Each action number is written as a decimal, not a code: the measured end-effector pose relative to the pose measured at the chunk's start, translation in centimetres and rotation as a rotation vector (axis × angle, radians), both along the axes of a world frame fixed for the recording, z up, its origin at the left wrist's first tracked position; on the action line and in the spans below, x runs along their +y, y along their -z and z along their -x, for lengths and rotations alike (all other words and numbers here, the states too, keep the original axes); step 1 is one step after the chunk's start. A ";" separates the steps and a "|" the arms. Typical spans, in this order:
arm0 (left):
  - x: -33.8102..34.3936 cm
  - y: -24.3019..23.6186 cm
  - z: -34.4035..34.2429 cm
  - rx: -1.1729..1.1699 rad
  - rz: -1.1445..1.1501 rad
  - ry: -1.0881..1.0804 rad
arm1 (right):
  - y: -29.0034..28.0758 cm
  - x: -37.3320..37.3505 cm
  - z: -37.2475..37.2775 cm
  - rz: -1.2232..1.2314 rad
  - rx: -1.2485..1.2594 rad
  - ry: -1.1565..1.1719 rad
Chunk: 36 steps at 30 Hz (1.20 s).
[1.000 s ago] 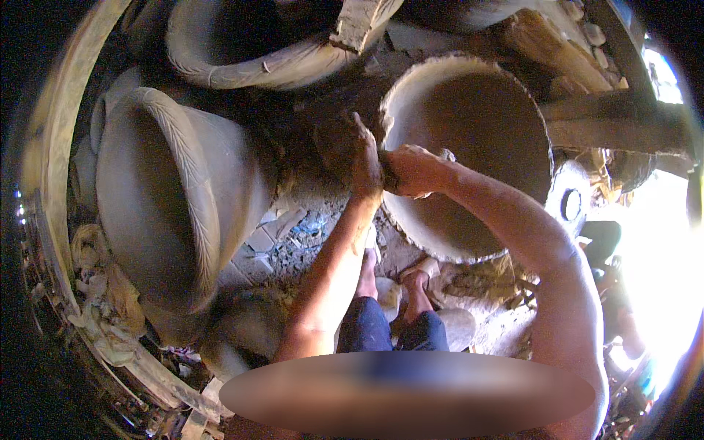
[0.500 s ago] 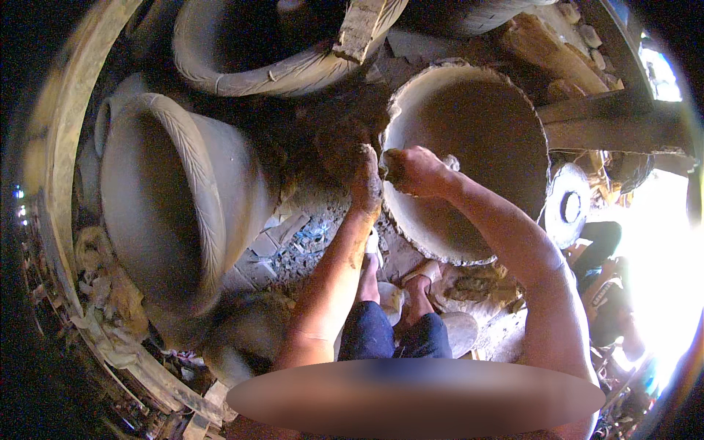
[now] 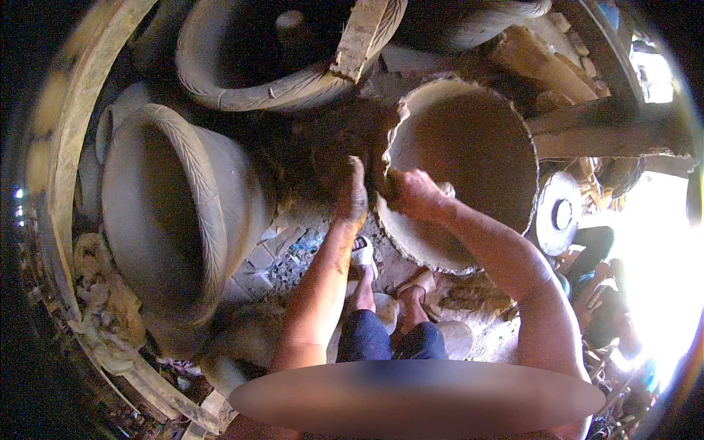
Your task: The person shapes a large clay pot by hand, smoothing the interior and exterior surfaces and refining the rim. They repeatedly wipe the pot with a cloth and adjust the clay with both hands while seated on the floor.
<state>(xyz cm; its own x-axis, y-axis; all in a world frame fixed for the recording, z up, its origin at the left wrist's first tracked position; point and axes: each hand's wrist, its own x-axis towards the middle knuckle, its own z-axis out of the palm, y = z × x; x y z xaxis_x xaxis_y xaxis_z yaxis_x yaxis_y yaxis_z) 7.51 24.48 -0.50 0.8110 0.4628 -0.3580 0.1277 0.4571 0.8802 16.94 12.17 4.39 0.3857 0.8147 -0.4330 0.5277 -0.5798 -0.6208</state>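
A large round clay pot (image 3: 469, 183) with a ragged, uneven rim stands open-topped in front of me, right of the middle. At its left side, my right hand (image 3: 424, 196) reaches over the rim, fingers curled inward. A dark, clay-coloured bit shows at the fingertips and a pale bit by the wrist side; what the hand holds cannot be made out. Just outside the pot's left wall is my left hand (image 3: 354, 194), upright and muddy, its fingers stretched and a gap between it and the wall. It appears to hold nothing.
On the left lies a big clay pot (image 3: 242, 198) with a braided rim. Another braided-rim pot (image 3: 242, 99) stands at the back, a wooden plank (image 3: 357, 48) across its edge. Wooden beams (image 3: 616, 136) and a pale disc (image 3: 557, 213) are at right. Rubble (image 3: 293, 253) covers the floor.
My left hand has come away from the pot's outer wall, leftward. My right hand stays at the rim, slightly lower in view. The whole view has shifted a little.
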 end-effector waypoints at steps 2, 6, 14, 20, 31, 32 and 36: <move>-0.8 1.6 0.1 0.038 -0.006 -0.041 | 0.9 0.4 0.4 -0.145 -0.199 -0.052; -1.9 4.7 -0.8 0.041 0.170 -0.200 | 1.5 1.7 -0.4 -0.068 -0.090 -0.368; 1.7 3.4 -1.7 0.107 -0.201 -0.080 | 0.7 -0.6 -0.6 -0.267 0.827 0.102; -1.0 2.4 1.5 0.070 0.269 -0.043 | 2.5 -0.8 0.7 -0.205 -0.150 0.013; 1.4 4.5 -1.4 -0.128 0.050 -0.089 | 0.9 -0.9 -0.8 -0.235 0.613 -0.141; 1.6 3.9 -0.9 -0.120 0.285 -0.082 | 1.0 -1.4 -0.5 -0.119 0.532 -0.090; 0.6 1.9 0.8 0.086 0.312 -0.080 | 1.6 -1.5 0.0 -0.118 0.098 -0.019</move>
